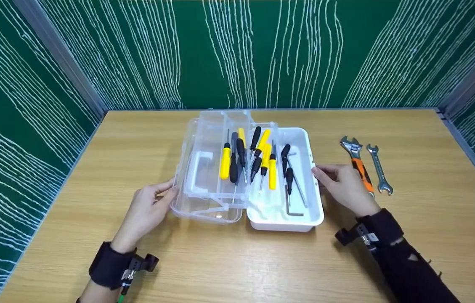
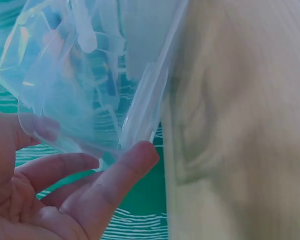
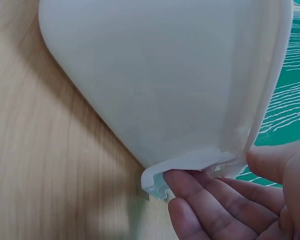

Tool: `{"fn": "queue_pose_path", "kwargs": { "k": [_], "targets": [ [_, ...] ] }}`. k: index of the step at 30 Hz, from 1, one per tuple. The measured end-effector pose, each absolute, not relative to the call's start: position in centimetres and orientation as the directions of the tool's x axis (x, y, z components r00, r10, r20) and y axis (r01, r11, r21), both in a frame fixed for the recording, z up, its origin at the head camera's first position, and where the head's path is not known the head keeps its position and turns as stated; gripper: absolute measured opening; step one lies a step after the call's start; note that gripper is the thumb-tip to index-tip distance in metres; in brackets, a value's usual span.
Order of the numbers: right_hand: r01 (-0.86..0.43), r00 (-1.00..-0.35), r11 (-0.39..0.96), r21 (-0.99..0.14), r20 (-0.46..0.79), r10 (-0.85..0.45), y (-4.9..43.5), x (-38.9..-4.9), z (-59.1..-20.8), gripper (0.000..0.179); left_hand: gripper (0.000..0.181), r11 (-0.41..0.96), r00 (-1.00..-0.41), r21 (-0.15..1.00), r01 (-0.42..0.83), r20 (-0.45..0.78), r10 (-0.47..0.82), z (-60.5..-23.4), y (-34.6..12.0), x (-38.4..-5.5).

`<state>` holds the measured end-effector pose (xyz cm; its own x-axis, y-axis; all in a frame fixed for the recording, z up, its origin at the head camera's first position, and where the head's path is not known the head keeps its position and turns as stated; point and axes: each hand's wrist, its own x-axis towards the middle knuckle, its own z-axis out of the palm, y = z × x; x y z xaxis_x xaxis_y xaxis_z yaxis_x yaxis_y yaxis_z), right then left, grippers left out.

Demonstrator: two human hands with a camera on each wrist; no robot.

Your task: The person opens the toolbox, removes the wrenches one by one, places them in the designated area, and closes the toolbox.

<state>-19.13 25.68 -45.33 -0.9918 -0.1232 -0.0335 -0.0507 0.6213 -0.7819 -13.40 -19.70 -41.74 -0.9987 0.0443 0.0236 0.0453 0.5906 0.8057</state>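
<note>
An opened plastic toolbox stands mid-table, its white base (image 1: 281, 226) on the right and its clear lid (image 1: 184, 168) folded out to the left. My left hand (image 1: 149, 208) pinches the lid's outer edge between thumb and fingers. On the opposite side my right hand (image 1: 344, 185) grips the base, thumb on the rim and fingers by the side latch (image 3: 189, 162). Yellow screwdrivers (image 1: 225, 162) and black screwdrivers (image 1: 240, 151) lie in a clear raised tray (image 1: 216, 130). Inside the base are an L-shaped hex key (image 1: 294, 214), a longer metal rod (image 1: 298, 183) and black-handled tools (image 1: 289, 179).
Right of the box lie an adjustable wrench (image 1: 359, 164) with an orange and black handle, partly behind my right hand, and an open-end wrench (image 1: 379, 170). Green walls (image 1: 304, 54) with white lines border the wooden table (image 1: 208, 265) at the back and sides.
</note>
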Motion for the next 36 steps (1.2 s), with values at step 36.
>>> {"fn": "queue_pose_path", "kwargs": {
  "k": [36],
  "targets": [
    [-0.038,-0.989,0.665,-0.746,-0.067,-0.132,25.8,-19.6,-45.4,0.065,0.045,0.547,-0.897,0.712,0.441,0.375,0.235,-37.0,-15.5,-12.8]
  ]
}}
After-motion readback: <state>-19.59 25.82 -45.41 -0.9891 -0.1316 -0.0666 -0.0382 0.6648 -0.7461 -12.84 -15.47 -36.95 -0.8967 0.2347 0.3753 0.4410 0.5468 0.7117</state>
